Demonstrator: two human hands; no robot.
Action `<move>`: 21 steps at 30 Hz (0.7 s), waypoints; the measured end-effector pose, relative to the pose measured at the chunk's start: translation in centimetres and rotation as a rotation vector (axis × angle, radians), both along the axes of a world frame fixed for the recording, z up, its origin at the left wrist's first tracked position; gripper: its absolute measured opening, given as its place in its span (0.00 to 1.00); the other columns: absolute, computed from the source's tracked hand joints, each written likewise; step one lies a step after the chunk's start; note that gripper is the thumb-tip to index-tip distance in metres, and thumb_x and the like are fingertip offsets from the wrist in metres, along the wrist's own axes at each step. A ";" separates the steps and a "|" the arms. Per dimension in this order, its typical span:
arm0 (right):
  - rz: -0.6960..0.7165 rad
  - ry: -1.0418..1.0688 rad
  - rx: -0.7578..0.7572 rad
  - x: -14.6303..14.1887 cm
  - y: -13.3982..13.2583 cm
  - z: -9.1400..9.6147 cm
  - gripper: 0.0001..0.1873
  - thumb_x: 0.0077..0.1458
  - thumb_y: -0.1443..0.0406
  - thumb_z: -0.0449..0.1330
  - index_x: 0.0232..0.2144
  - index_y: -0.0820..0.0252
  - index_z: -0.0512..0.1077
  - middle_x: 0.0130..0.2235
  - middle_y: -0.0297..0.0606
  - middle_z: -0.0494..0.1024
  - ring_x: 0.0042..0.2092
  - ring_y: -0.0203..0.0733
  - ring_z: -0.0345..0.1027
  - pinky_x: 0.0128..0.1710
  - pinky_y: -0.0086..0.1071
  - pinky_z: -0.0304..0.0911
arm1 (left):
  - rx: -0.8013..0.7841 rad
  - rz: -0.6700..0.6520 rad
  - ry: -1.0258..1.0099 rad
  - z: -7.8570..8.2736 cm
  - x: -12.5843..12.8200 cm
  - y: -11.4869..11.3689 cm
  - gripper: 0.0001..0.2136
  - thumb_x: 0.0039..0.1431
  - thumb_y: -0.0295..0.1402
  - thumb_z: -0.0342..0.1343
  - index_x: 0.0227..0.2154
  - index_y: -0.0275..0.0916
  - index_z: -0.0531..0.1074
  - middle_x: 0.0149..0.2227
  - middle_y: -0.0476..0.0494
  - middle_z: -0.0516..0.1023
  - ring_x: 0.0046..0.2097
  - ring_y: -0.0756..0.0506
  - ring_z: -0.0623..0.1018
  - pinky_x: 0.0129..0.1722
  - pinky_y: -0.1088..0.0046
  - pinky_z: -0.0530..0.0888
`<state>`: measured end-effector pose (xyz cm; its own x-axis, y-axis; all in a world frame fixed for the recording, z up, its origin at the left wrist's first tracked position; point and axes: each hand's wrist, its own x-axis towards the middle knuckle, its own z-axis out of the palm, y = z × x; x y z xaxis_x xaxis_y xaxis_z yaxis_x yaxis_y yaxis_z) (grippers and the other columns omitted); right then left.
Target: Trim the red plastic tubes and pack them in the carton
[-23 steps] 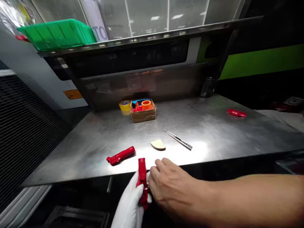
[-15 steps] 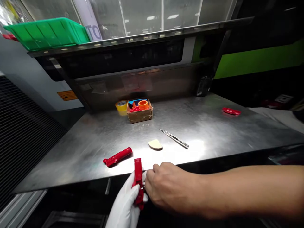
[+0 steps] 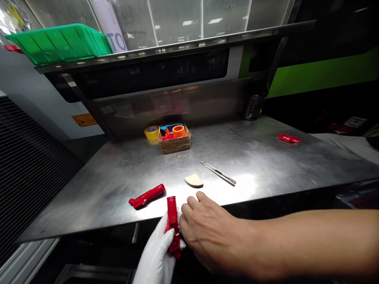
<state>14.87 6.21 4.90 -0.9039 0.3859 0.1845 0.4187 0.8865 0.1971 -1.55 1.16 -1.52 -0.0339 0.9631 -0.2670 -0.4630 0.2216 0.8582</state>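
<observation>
Work looks unfinished: the white-gloved left hand point(image 3: 157, 252) holds a red tubular plastic part point(image 3: 171, 211) by the edge of the grey metal table point(image 3: 112, 177); the bare right hand point(image 3: 205, 228) curls beside it, grip hidden. A similar red tube point(image 3: 148, 196) lies leftward, completion unclear.

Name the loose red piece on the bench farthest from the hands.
The short red piece at right; the longer red piece lies near the left hand.

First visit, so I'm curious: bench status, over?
Left grip, gloved: holding red part. Right grip, bare: close beside it, fingertips hidden. Second red part, pale wedge: on bench, not in the way.
</observation>
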 end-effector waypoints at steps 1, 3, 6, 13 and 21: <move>-0.001 -0.015 0.001 0.0 0.0 0.1 0.13 0.47 0.63 0.58 0.34 0.67 0.70 0.31 0.45 0.67 0.33 0.49 0.58 0.39 0.45 0.56 | 0.000 0.004 0.022 0.0 0.0 0.0 0.19 0.54 0.30 0.60 0.50 0.51 0.74 0.50 0.46 0.78 0.59 0.40 0.68 0.54 0.73 0.69; -0.001 -0.051 0.011 -0.2 -0.1 0.2 0.12 0.48 0.63 0.58 0.34 0.67 0.71 0.31 0.46 0.67 0.33 0.49 0.58 0.38 0.45 0.56 | -0.015 0.021 0.030 0.3 0.3 0.0 0.20 0.54 0.31 0.61 0.50 0.51 0.74 0.51 0.45 0.78 0.59 0.39 0.68 0.54 0.70 0.70; 0.012 -0.092 0.034 -0.3 -0.1 0.2 0.08 0.48 0.66 0.58 0.31 0.66 0.70 0.28 0.43 0.65 0.31 0.46 0.57 0.33 0.42 0.55 | -0.044 0.050 -0.016 0.9 0.7 0.0 0.19 0.55 0.32 0.60 0.51 0.50 0.74 0.51 0.45 0.77 0.59 0.37 0.68 0.55 0.65 0.69; 0.102 -0.099 0.019 -0.3 0.5 -0.9 0.04 0.46 0.72 0.56 0.28 0.63 0.69 0.24 0.37 0.63 0.24 0.40 0.53 0.19 0.35 0.45 | -0.085 0.026 -0.055 1.4 0.7 0.1 0.19 0.55 0.31 0.60 0.51 0.45 0.73 0.51 0.42 0.77 0.57 0.36 0.70 0.55 0.61 0.69; -0.011 -0.037 0.057 -0.4 0.3 -0.3 0.04 0.50 0.70 0.55 0.31 0.65 0.69 0.28 0.41 0.65 0.28 0.44 0.57 0.28 0.38 0.55 | -0.062 0.056 -0.091 1.2 0.4 0.1 0.18 0.55 0.31 0.59 0.50 0.48 0.74 0.52 0.43 0.76 0.59 0.37 0.68 0.57 0.62 0.67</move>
<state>14.45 6.53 4.61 -0.9062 0.3856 0.1736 0.4199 0.8686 0.2629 -1.16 1.27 -0.33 -0.0596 0.9421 -0.3300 -0.5518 0.2444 0.7974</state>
